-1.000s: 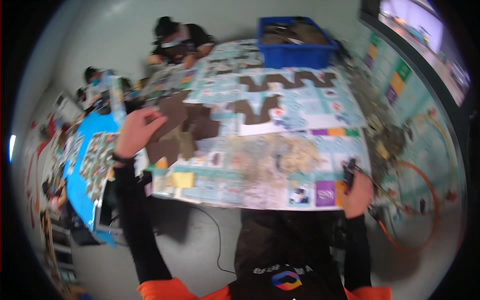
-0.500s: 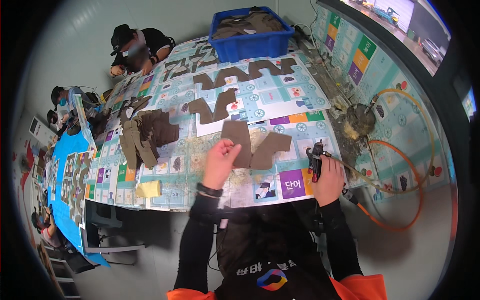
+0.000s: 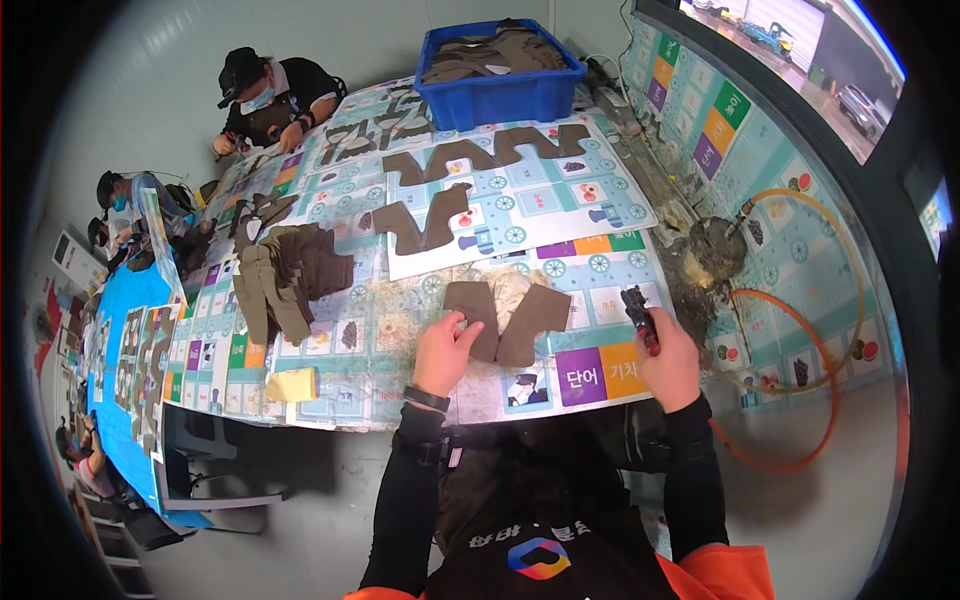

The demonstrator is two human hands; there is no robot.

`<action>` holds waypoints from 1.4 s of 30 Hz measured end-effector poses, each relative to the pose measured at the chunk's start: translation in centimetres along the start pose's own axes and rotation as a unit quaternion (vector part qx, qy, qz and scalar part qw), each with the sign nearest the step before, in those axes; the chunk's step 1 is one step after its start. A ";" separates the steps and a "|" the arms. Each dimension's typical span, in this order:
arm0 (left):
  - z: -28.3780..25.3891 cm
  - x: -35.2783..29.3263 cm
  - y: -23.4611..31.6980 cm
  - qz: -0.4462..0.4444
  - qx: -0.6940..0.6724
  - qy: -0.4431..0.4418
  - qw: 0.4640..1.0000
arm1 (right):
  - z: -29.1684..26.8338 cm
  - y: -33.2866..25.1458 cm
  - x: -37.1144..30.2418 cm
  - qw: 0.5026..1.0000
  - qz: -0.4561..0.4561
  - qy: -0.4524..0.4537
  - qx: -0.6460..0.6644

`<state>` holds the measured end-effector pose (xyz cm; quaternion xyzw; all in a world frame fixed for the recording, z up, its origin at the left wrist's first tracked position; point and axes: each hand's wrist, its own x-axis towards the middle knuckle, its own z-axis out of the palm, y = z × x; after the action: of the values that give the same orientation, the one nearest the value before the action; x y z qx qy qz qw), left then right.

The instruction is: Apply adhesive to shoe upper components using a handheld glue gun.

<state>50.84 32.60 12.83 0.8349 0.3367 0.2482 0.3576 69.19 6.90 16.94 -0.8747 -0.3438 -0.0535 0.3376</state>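
Note:
My left hand [image 3: 447,352] pinches the left edge of a flat brown V-shaped piece [image 3: 521,338], like a shoe upper part, over the near edge of the table. A pale, stained patch of tabletop shows between its two arms. To the right, my right hand [image 3: 668,362] is wrapped around a small dark spray gun [image 3: 637,308], its head toward the far side and apart from the piece. Beyond them, a similar V-shaped piece [image 3: 422,222] and a zigzag row of brown pieces [image 3: 480,155] lie flat on a white printed sheet [image 3: 560,215].
A pile of brown pieces [image 3: 290,275] and a yellow block [image 3: 291,385] lie to the left. At the back stands a blue bin [image 3: 500,95] full of brown pieces. An orange hose [image 3: 833,400] loops at the right. Co-workers [image 3: 275,105] sit along the far left.
The brown piece in my left hand has come lower and nearer to me. My right hand with the spray gun has shifted slightly right, and the gun's head points farther away from me.

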 end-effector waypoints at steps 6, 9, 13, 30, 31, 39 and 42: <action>-0.6 0.3 0.1 0.013 0.049 -0.053 0.997 | -3.1 -3.6 3.3 0.982 0.010 -0.125 0.139; -1.9 -1.1 1.9 -0.024 0.075 0.045 0.996 | -3.8 -6.5 5.5 0.967 0.000 -0.195 0.162; -4.8 -4.4 0.6 -0.057 0.044 0.133 0.988 | -2.2 -9.8 9.1 0.938 -0.001 -0.300 0.176; -4.3 -7.2 -3.5 0.107 0.145 0.283 0.942 | 4.3 -13.4 14.3 0.911 0.035 -0.404 0.081; -4.3 -7.1 -3.5 0.107 0.145 0.283 0.942 | 4.4 -13.4 14.3 0.912 0.032 -0.399 0.086; -4.3 -7.2 -3.4 0.104 0.141 0.284 0.943 | 3.7 -14.0 13.8 0.911 0.012 -0.408 0.057; -4.4 -7.1 -3.2 0.112 0.136 0.288 0.941 | 4.1 -13.7 13.9 0.913 0.022 -0.401 0.078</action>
<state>42.11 30.87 11.92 0.8005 0.3603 0.4687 0.0980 70.46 24.64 25.89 -0.8009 -0.4343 0.3358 0.2392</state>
